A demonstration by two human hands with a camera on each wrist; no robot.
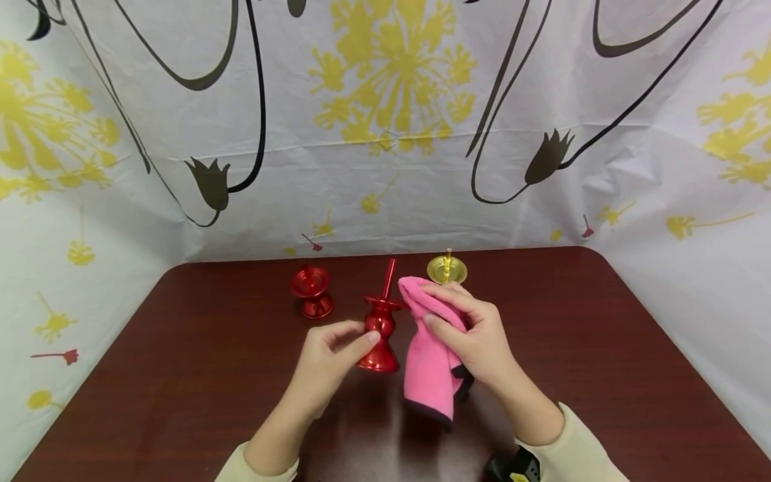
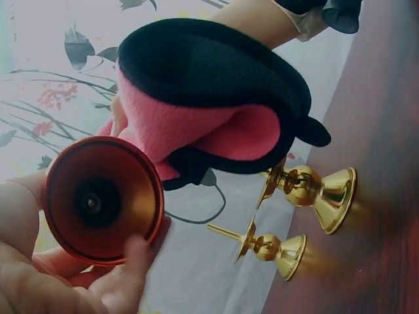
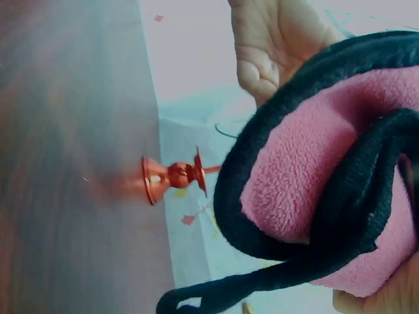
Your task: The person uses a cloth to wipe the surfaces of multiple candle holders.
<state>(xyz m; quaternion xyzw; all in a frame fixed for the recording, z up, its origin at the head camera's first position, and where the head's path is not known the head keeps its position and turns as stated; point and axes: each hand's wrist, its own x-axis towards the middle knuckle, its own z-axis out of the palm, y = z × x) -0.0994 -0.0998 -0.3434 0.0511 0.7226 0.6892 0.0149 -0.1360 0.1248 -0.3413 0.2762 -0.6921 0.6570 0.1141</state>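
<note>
In the head view, my left hand point(image 1: 334, 358) grips a shiny red candle holder point(image 1: 381, 325) by its lower body, thumb in front. Its thin spike points up and leans slightly right. The left wrist view looks into the hollow round underside of its base point(image 2: 141, 196). My right hand point(image 1: 472, 328) pinches a folded pink cloth point(image 1: 430, 375) with black edging near its top. The cloth hangs just right of the red holder, its dark-edged opening point(image 2: 196, 62) showing in the left wrist view.
A second red candle holder point(image 1: 313, 291) stands at the back left of the dark wooden table point(image 1: 229, 375). At the back, behind my right hand, is a gold candle holder point(image 1: 448, 269); the left wrist view shows two gold ones point(image 2: 268, 248). A patterned white sheet point(image 1: 385, 201) hangs behind.
</note>
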